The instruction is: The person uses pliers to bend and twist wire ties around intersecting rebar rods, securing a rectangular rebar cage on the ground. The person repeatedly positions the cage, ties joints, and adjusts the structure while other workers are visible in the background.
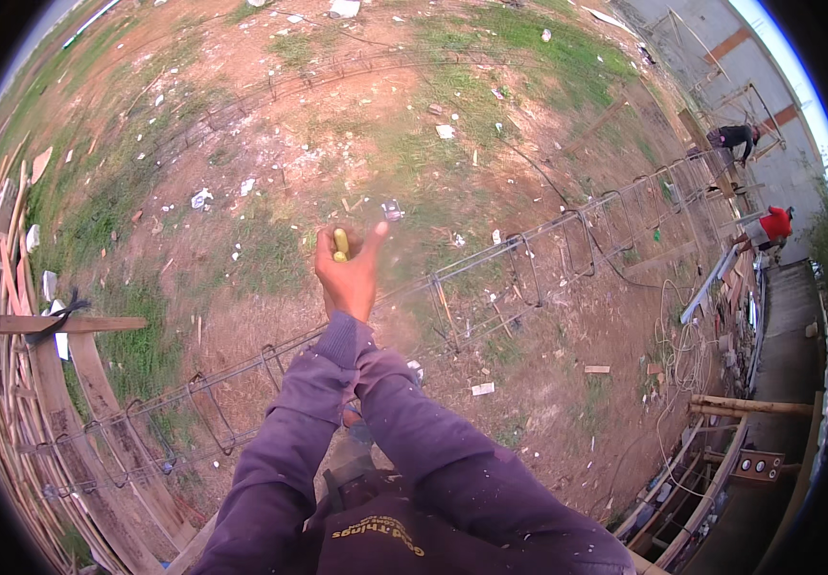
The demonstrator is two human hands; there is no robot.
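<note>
- Yellow-green handles [341, 240], probably of a hand tool, are in the person's grasp, raised above the near part of the ground [261, 206].
- The left hand [349, 278] (left, judging by its sleeve; the forearms meet at the wrists) has its fingers curled around the handles, its thumb extended.
- The right hand is hidden near that wrist, so its state cannot be told; only the right sleeve [462, 460] shows.
- Past the wrists, a steel rebar cage [510, 243] crosses from the ground's lower left toward its right edge.
- Along the ground's left edge, thin poles [0, 268] lie near a timber plank [74, 324] with a black strip tied on.
- Toward the right edge are a loose rope [690, 335] and two co-workers, one in a red top [775, 225], one in dark clothing [732, 138].
</note>
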